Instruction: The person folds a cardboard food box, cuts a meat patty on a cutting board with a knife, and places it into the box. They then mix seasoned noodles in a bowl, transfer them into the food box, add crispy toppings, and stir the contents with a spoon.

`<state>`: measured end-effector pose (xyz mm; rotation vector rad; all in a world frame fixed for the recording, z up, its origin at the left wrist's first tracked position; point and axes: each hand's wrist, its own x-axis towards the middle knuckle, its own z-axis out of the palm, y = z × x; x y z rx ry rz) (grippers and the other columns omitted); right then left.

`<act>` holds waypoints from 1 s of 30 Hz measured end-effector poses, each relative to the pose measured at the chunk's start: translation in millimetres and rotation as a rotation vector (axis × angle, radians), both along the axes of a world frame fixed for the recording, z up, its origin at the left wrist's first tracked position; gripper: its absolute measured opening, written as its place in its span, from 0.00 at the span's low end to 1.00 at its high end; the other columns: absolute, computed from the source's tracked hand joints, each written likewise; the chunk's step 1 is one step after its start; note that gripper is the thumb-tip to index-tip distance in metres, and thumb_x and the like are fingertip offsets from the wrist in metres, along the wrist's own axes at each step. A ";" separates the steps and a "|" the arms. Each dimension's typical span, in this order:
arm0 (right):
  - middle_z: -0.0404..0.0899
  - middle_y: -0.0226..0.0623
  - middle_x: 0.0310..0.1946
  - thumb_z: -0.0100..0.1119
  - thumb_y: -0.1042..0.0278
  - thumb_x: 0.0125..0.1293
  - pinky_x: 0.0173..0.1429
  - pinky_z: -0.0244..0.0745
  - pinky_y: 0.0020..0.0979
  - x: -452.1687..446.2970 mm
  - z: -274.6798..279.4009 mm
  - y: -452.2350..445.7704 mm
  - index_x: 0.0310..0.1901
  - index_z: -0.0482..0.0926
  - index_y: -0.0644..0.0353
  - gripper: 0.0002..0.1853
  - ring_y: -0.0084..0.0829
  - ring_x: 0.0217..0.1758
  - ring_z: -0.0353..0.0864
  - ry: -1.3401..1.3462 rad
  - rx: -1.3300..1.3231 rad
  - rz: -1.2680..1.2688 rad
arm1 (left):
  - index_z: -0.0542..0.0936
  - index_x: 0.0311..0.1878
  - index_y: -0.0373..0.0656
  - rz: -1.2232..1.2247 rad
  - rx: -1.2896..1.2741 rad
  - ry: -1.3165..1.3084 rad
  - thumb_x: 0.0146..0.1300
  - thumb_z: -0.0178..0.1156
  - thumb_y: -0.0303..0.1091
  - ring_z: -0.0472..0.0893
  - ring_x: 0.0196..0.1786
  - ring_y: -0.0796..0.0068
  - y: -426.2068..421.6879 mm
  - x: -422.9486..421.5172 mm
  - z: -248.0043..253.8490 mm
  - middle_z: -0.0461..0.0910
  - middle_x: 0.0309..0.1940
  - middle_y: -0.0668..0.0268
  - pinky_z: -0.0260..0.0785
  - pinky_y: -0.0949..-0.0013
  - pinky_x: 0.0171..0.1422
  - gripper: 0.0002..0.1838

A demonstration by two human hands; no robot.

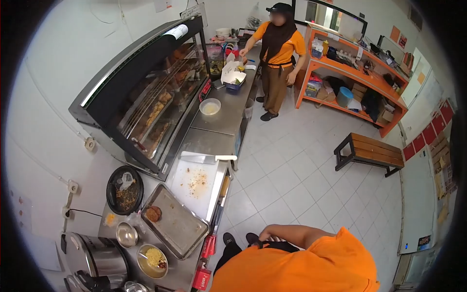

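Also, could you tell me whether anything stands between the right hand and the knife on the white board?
Nothing visible does: from the right hand at the waist, only floor shows before the knife, whose handle juts past the white board's edge.

The person's bare right forearm [296,235] reaches out of a short orange sleeve [346,250] and angles inward across the front of the body. The right hand [268,234] sits low near the waist, its fingers partly hidden.
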<state>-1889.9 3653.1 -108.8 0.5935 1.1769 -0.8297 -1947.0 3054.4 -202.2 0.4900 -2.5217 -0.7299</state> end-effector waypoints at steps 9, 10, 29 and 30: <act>0.84 0.48 0.50 0.69 0.43 0.61 0.61 0.69 0.64 39.2 -42.2 23.3 0.63 0.74 0.55 0.34 0.50 0.55 0.82 -0.005 -0.401 0.131 | 0.80 0.46 0.41 -0.222 0.246 -0.700 0.62 0.65 0.41 0.80 0.43 0.63 109.3 46.3 52.3 0.83 0.43 0.59 0.75 0.53 0.49 0.15; 0.84 0.47 0.48 0.70 0.45 0.62 0.59 0.71 0.62 34.5 -46.9 17.8 0.62 0.74 0.56 0.33 0.49 0.54 0.83 0.055 -0.343 0.172 | 0.80 0.47 0.41 -0.236 0.267 -0.735 0.62 0.65 0.41 0.81 0.44 0.63 106.0 53.7 57.9 0.83 0.43 0.60 0.75 0.53 0.50 0.16; 0.87 0.42 0.36 0.63 0.56 0.64 0.43 0.81 0.34 9.6 11.7 -498.3 0.50 0.83 0.57 0.18 0.33 0.37 0.88 1.078 -0.506 1.015 | 0.81 0.51 0.45 0.550 1.193 -0.194 0.67 0.63 0.52 0.80 0.50 0.75 -244.2 416.0 169.4 0.84 0.44 0.68 0.69 0.67 0.52 0.21; 0.87 0.41 0.36 0.66 0.53 0.63 0.47 0.80 0.36 7.1 54.5 -557.9 0.52 0.82 0.56 0.20 0.37 0.38 0.88 1.134 -0.550 1.003 | 0.80 0.51 0.45 0.540 1.108 -0.102 0.67 0.64 0.49 0.80 0.52 0.74 -283.3 422.1 179.5 0.83 0.45 0.68 0.70 0.68 0.54 0.19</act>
